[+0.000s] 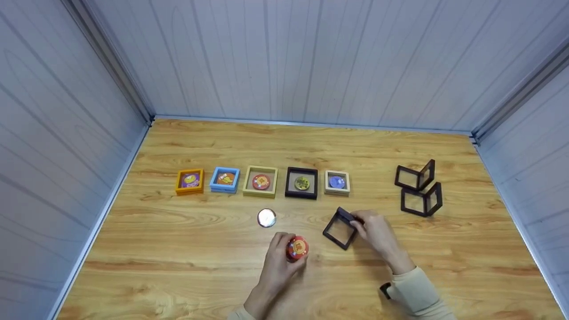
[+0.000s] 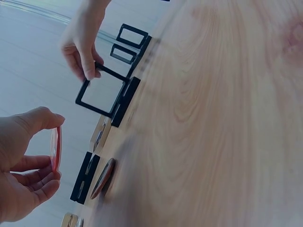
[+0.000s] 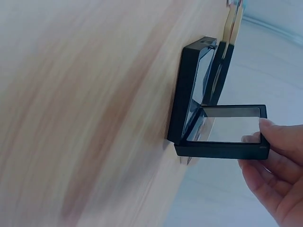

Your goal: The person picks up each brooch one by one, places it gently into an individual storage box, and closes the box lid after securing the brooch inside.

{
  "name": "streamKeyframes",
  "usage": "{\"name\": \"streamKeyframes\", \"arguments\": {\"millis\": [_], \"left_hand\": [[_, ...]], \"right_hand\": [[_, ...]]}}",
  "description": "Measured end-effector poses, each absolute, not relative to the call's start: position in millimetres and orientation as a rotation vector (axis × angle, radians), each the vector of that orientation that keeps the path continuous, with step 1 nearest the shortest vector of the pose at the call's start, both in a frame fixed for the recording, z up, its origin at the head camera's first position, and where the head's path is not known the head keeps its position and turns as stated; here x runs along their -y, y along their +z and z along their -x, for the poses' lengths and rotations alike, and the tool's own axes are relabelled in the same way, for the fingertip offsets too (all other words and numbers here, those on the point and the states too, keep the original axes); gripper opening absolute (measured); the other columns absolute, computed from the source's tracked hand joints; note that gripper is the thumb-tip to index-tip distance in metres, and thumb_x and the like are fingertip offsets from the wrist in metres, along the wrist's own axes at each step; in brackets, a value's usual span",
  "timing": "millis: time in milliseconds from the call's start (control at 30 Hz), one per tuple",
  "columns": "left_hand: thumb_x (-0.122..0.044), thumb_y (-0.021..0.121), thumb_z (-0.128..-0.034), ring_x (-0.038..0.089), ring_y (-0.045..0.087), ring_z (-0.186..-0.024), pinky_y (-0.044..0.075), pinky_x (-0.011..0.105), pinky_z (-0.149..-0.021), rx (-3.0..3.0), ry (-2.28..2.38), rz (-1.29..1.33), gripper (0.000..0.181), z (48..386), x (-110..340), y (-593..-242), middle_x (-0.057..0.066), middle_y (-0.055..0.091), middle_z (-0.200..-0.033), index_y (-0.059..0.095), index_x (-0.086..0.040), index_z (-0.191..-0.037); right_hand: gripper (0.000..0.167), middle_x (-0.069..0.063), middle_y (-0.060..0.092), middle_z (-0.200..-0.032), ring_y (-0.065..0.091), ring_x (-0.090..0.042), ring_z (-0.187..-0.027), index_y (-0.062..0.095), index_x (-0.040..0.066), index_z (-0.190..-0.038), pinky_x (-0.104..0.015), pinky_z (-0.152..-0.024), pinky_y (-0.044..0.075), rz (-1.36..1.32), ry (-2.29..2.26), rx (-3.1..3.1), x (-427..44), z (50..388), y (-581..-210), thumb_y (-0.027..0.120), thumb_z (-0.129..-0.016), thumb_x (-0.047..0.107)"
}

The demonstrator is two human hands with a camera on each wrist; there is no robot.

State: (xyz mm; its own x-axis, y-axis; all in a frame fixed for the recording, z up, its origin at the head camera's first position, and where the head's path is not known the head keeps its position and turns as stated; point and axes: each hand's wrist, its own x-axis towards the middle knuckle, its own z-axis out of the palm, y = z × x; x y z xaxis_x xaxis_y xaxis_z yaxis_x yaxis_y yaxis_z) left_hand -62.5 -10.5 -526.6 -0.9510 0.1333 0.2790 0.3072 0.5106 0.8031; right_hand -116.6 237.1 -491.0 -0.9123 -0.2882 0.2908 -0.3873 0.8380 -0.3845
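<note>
My left hand (image 1: 278, 266) pinches a round red badge (image 1: 298, 248) by its edges, above the table. In the left wrist view the badge (image 2: 56, 149) stands edge-on between thumb and fingers of that hand (image 2: 23, 165). My right hand (image 1: 378, 233) pinches the raised half of a black hinged frame (image 1: 340, 230), whose other half lies on the table. The right wrist view shows the frame (image 3: 222, 151) spread at roughly a right angle, thumb and fingers of the right hand (image 3: 279, 165) at the raised half's outer edge. A round silvery disc (image 1: 266, 218) lies left of the frame.
Behind stands a row of closed frames with round badges inside: orange (image 1: 190, 181), blue (image 1: 225, 179), yellow-green (image 1: 260, 181), black (image 1: 302, 182) and cream (image 1: 337, 182). Two unfolded black frames (image 1: 414, 177) (image 1: 421, 200) are at the right. Walls border the wooden table (image 1: 178, 266).
</note>
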Motion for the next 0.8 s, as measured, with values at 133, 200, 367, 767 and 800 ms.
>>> {"name": "streamKeyframes", "arguments": {"millis": [133, 200, 367, 767, 800], "left_hand": [[-0.015, 0.074, -0.0666, 0.017, 0.052, -0.09, 0.045, 0.03, -0.08, 2.621, -1.432, 0.358, 0.045, 62.9, 7.6, -525.9, 0.006, 0.047, -0.099, 0.055, 0.003, -0.104], [-0.015, 0.074, -0.067, 0.017, 0.051, -0.091, 0.045, 0.03, -0.081, 2.645, -1.44, 0.345, 0.046, 63.8, 5.9, -525.6, 0.006, 0.047, -0.099, 0.055, 0.003, -0.105], [-0.016, 0.073, -0.0677, 0.017, 0.05, -0.091, 0.045, 0.03, -0.082, 2.673, -1.466, 0.341, 0.046, 66.9, 0.3, -524.8, 0.005, 0.046, -0.099, 0.056, 0.003, -0.106], [-0.014, 0.076, -0.0649, 0.018, 0.049, -0.089, 0.044, 0.03, -0.08, 2.627, -1.359, 0.458, 0.045, 77.3, -19.0, -529.1, 0.006, 0.047, -0.096, 0.058, 0.005, -0.102], [-0.015, 0.076, -0.0643, 0.018, 0.049, -0.089, 0.044, 0.03, -0.08, 2.641, -1.345, 0.455, 0.046, 78.5, -20.8, -529.3, 0.006, 0.047, -0.096, 0.058, 0.004, -0.102]], "right_hand": [[0.018, -0.016, 0.065, -0.085, 0.061, -0.029, -0.077, 0.066, -0.002, -0.09, -0.038, -0.067, 0.05, -0.558, 0.659, 2.772, -228.9, 113.6, -491.1, 0.069, -0.074, 0.005], [0.018, -0.015, 0.065, -0.085, 0.062, -0.028, -0.077, 0.066, -0.001, -0.09, -0.037, -0.067, 0.05, -0.568, 0.67, 2.767, -225.0, 112.5, -491.1, 0.069, -0.074, 0.006], [0.018, -0.014, 0.065, -0.085, 0.061, -0.026, -0.076, 0.066, 0.0, -0.091, -0.035, -0.068, 0.05, -0.581, 0.697, 2.786, -214.6, 109.8, -489.9, 0.069, -0.074, 0.008], [0.019, -0.012, 0.065, -0.087, 0.061, -0.023, -0.08, 0.066, 0.002, -0.092, -0.035, -0.072, 0.049, -0.571, 0.744, 2.822, -196.6, 108.1, -489.2, 0.069, -0.075, 0.01], [0.019, -0.012, 0.065, -0.087, 0.061, -0.023, -0.079, 0.066, 0.002, -0.092, -0.035, -0.072, 0.049, -0.576, 0.744, 2.82, -196.0, 108.3, -489.5, 0.069, -0.075, 0.01]]}}
